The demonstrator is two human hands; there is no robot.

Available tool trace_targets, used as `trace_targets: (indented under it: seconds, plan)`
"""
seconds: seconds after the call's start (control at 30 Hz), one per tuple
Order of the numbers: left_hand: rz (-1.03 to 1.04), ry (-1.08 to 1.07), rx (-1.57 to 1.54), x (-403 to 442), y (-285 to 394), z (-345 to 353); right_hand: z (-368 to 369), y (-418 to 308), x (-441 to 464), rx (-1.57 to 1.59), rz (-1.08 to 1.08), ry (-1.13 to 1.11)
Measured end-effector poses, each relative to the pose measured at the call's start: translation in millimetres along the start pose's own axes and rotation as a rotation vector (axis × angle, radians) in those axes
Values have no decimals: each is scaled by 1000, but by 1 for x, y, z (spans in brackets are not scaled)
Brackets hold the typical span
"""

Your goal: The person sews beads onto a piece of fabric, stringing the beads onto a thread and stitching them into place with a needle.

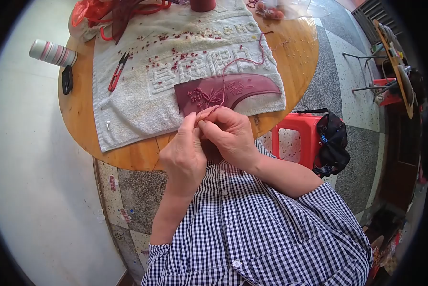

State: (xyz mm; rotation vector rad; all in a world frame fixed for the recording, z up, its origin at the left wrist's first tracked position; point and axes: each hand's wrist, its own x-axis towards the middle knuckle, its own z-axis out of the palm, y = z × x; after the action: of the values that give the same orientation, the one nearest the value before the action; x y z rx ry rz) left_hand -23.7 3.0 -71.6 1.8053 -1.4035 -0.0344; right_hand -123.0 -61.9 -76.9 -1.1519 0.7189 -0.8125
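Note:
A dark red shoe-upper-shaped piece (252,86) with beaded flowers lies on a white towel (128,114), its lower left part behind my hands. My left hand (185,152) is closed in a pinch at its lower edge. Beside it, fingertips nearly touching, my right hand (230,136) pinches a dark red strand (224,71). That strand runs up over the piece and across the towel. Whatever lies between my left fingertips is too small to make out. Small red beads (183,57) are scattered on the towel beyond.
Red-handled snips (118,71) lie on the towel's left. A striped bottle (54,52) and a black case (67,79) are at the round table's (299,57) left edge. Red bags (87,12) and a red container (202,5) sit at the back. A red stool (297,123) stands right.

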Motion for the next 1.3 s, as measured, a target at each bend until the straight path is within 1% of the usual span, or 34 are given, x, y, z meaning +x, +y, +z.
trace_targets:
  seconds: [0.07,0.27,0.43,0.57,0.6,0.73,0.77,0.9,1.1,1.23,1.3]
  plan:
    - [142,12,109,0,-4,3,-1,1,1,-211,-125,8]
    - [100,19,111,0,2,8,5,3,1,-196,-150,82]
    - [148,112,23,1,1,11,3,6,3,-159,-192,103]
    - [-629,-201,-915,9,13,-12,-4,-4,5,-348,-330,-15]
    - [-627,-198,-917,11,14,-15,-4,-4,6,-350,-333,-16]
    - [-553,-273,-633,17,19,-23,-3,2,9,-494,-585,-30]
    - [-550,-271,-634,17,17,-24,-4,4,9,-495,-589,-31]
    - [-142,-193,-266,14,2,-21,-8,7,11,-709,-761,-95]
    - [-206,-251,-186,20,8,-33,-6,3,11,-780,-831,-58]
    - [-399,-296,-501,26,2,-32,-8,4,16,-803,-927,-66]
    - [-387,-293,-490,27,3,-32,-7,3,18,-800,-946,-65]
